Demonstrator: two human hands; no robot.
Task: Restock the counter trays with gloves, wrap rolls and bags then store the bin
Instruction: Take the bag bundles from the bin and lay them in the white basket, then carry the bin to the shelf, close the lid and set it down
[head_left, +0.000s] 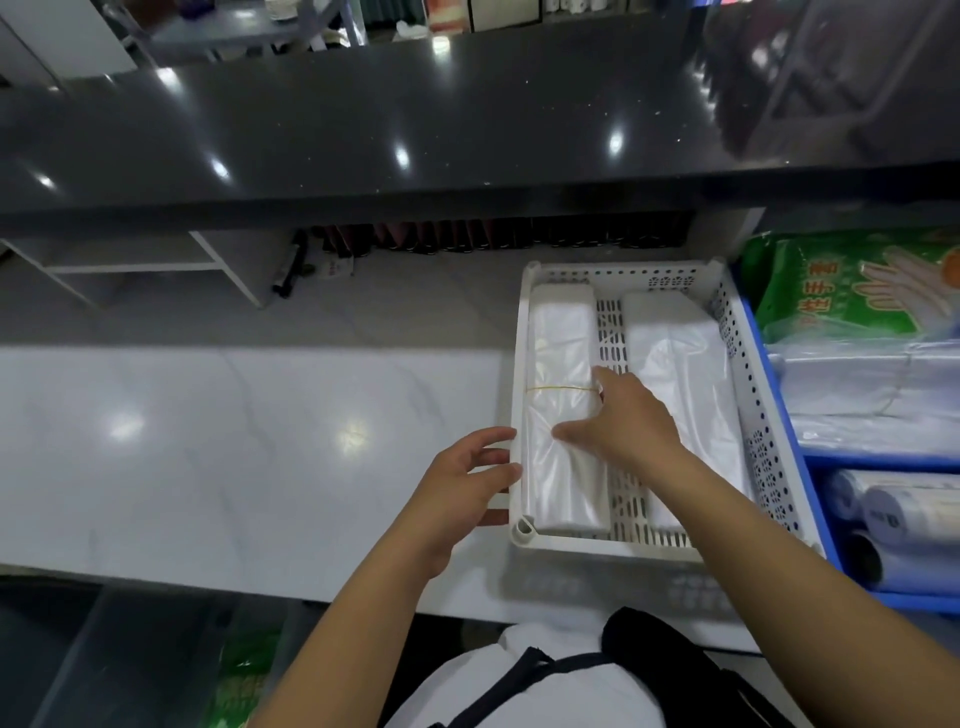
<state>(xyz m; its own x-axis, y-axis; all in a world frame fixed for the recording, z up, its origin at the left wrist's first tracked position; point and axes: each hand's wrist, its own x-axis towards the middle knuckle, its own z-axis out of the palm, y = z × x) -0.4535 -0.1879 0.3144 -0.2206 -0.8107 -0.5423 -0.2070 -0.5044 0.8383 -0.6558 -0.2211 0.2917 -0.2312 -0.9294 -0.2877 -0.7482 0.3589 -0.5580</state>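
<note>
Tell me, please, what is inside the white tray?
A left bundle of plastic bags, ringed by a rubber band, and a right bundle, its near end partly hidden by the right forearm.

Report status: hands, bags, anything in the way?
Left hand touches rim of white tray. Right hand presses banded bag bundle in it; second bundle alongside. Nothing blocking; blue bin at right.

White perforated tray (623, 543) on a pale marble counter (234, 441), holding two bundles of clear plastic bags. The right hand (623, 421) rests, thumb and forefinger spread, on the left bundle (561, 338) beside its yellow rubber band (561, 387). The left hand (462, 488) touches the tray's left rim. A blue bin (883, 458) adjoins the tray at the right.
</note>
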